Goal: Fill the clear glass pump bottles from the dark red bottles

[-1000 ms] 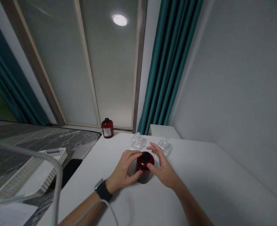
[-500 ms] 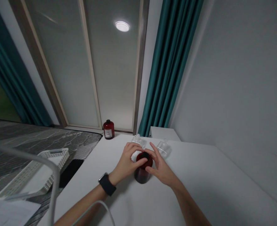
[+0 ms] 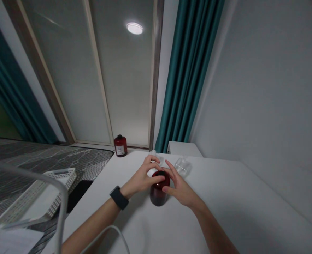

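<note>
A dark red bottle (image 3: 158, 198) stands upright on the white table (image 3: 156, 229). My left hand (image 3: 142, 177) reaches over its top, thumb and fingers closed around the black cap (image 3: 160, 173), which they partly hide. Against the bottle's right side and shoulder rests my right hand (image 3: 181, 189), its thumb in front and its fingers behind. Just beyond my hands are two clear bottles: one (image 3: 182, 167) shows to the right, the other (image 3: 159, 159) is partly covered by my left fingers.
Another red bottle (image 3: 121, 146) with a white label and black cap stands at the table's far left corner. Left of the table are a white perforated basket (image 3: 20, 208) and papers (image 3: 15, 240). A pale tube (image 3: 62, 215) curves through the left foreground. A wall borders the right side.
My left fingers have shifted slightly around the cap, while my right hand keeps nearly the same place on the bottle. The whole view has moved a little.
</note>
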`<state>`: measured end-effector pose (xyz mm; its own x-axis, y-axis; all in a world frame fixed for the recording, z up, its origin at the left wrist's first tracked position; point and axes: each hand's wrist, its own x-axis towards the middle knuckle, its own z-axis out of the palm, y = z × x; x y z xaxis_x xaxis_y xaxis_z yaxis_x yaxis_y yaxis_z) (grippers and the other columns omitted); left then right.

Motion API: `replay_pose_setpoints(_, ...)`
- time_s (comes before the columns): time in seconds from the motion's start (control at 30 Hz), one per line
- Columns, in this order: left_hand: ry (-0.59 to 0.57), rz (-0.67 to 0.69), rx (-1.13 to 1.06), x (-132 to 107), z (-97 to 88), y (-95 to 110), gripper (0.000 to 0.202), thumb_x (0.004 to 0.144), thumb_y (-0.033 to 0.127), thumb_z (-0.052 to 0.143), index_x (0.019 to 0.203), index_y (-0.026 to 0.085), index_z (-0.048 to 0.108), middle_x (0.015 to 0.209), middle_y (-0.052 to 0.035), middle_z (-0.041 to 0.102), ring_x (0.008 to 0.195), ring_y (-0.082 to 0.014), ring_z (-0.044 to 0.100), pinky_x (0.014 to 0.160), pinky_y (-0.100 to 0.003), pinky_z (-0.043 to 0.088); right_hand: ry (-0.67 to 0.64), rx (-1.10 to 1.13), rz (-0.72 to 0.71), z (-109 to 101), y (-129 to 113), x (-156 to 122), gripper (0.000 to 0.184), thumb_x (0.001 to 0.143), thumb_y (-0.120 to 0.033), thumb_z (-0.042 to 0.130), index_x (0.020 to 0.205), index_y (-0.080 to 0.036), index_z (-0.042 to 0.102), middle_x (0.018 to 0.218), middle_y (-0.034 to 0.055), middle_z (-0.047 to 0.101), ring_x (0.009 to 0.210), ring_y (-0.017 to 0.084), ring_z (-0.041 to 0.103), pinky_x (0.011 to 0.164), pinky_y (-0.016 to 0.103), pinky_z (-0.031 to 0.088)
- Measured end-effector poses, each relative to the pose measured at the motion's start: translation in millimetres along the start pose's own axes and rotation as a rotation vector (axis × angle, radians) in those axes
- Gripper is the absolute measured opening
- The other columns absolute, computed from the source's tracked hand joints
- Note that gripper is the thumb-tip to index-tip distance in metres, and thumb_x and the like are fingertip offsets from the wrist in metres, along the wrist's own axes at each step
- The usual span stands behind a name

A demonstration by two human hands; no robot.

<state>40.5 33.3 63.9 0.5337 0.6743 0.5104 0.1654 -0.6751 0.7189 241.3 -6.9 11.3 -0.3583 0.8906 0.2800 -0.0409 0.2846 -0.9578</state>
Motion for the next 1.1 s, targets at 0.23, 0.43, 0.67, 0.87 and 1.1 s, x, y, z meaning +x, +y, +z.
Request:
replay_pose_setpoints(0.23,-0.02,0.014,0.205,0.9,-3.7,7.6,0.013,0.082,0.019,0.075,0.093,0.023,0.069,0.108,-0.0052,0.054,0.11,-0.0257,0.051,0.1,-0.043,0.042,-0.014,0.017,-0.017,-0.1,2.4,0.4,0.097,0.082,-0.036,0.078,0.156,-0.038,0.015,0.152,0.0085,0.044,0.143,0.026,0.039,0.121,0.052,0.018)
replay_pose_setpoints(0.43,0.104,-0.069,0.242,-1.4,7.9,16.3,0.021,0.075,0.018,0.081,0.081,0.019,0.061,0.097,-0.0033,0.055,0.101,-0.0252,0.052,0.092,-0.041,0.044,-0.012,0.005,-0.041,1.2,2.3,0.9,0.096,0.082,-0.036,0.078,0.156,-0.036,0.016,0.144,0.0085,0.049,0.138,0.026,0.044,0.12,0.052,0.021)
replay_pose_setpoints(0.67,0.048,-0.055,-0.052,-1.0,6.0,2.5,0.012,0.079,0.016,0.075,0.081,0.02,0.064,0.115,-0.0059,0.054,0.117,-0.0246,0.053,0.108,-0.043,0.037,-0.025,0.008,-0.036,1.6,0.3,0.9,0.091,0.084,-0.038,0.075,0.156,-0.037,0.019,0.149,0.0083,0.046,0.142,0.025,0.039,0.121,0.051,0.019)
replay_pose_setpoints(0.87,-0.037,0.005,-0.156,3.2,-0.5,-15.8,0.01,0.082,0.029,0.076,0.085,0.022,0.071,0.118,-0.0071,0.054,0.122,-0.0269,0.052,0.112,-0.047,0.034,-0.02,0.004,-0.005,0.5,6.1,1.6,0.091,0.084,-0.041,0.076,0.156,-0.037,0.019,0.154,0.0093,0.041,0.146,0.026,0.033,0.122,0.053,0.016)
replay_pose_setpoints(1.1,-0.047,-0.013,-0.009,-4.9,-4.2,-6.8,0.013,0.088,0.028,0.07,0.1,0.026,0.073,0.118,-0.0069,0.054,0.123,-0.0267,0.05,0.112,-0.048,0.036,-0.013,0.023,-0.017,1.7,6.9,0.5,0.093,0.083,-0.04,0.076,0.156,-0.037,0.018,0.15,0.0083,0.045,0.143,0.025,0.038,0.121,0.051,0.021)
